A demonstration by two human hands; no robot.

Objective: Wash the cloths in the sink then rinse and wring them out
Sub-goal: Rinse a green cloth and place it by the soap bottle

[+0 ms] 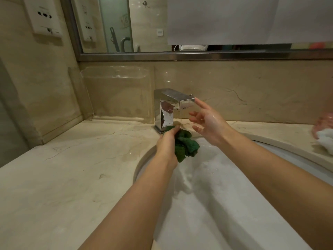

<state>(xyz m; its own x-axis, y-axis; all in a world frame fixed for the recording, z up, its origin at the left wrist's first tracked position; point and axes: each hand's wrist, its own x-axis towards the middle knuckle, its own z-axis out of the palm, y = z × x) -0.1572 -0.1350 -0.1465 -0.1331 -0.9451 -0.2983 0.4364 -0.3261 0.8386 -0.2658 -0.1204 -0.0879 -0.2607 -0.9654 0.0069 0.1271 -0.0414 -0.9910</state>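
My left hand [167, 141] grips a bunched dark green cloth [187, 146] at the back of the white sink [225, 204], just below the chrome tap [173, 103]. The cloth hangs over the basin's far rim. My right hand [207, 123] is wet and open, fingers spread, its fingertips at the front end of the tap's lever. A thin stream of water falls from the spout between the two hands. Foamy water lies in the basin.
A white cloth [324, 139] lies on the marble counter [72, 168] at the far right, with another person's hand [322, 123] on it. A clear plastic tray [117, 92] leans against the wall behind the tap. A mirror [180, 24] hangs above.
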